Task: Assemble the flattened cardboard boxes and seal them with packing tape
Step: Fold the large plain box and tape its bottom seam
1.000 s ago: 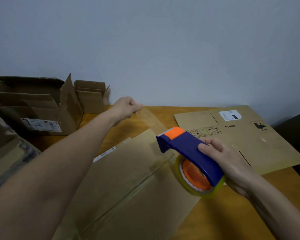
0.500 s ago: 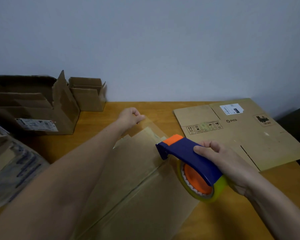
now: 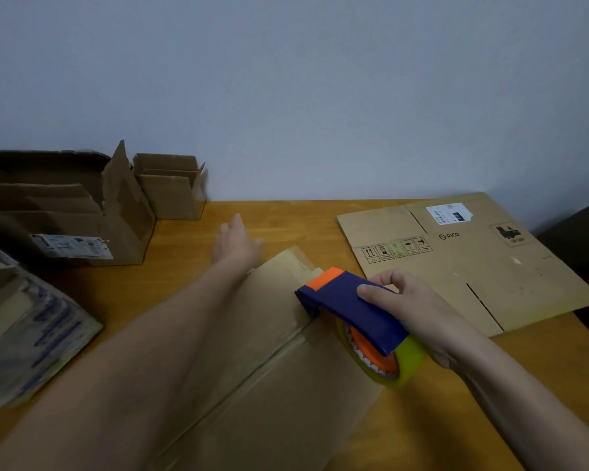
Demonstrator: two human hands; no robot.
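At eight o'clock on the orange-brown wooden table (image 3: 286,219) lies a worn, flat cardboard piece with blue print (image 3: 31,338). Toward ten o'clock stands a large open brown cardboard box with a white label (image 3: 82,229). Just beside it, at eleven, a small open brown cardboard box (image 3: 170,195) sits against the wall. The left hand (image 3: 236,241) reaches toward twelve o'clock, fingers straight and holding nothing. It is blurred, just past the far end of the plain brown cardboard box (image 3: 286,385) that runs from the table's middle down to six o'clock. Whether the palm touches the wood I cannot tell. The right hand (image 3: 415,311) is clamped round the blue and orange tape dispenser (image 3: 347,300), its nose at the box's centre seam and its yellowish tape roll (image 3: 408,362) at the box's three o'clock edge. At two o'clock lies a flattened brown cardboard box printed PICO (image 3: 473,277).
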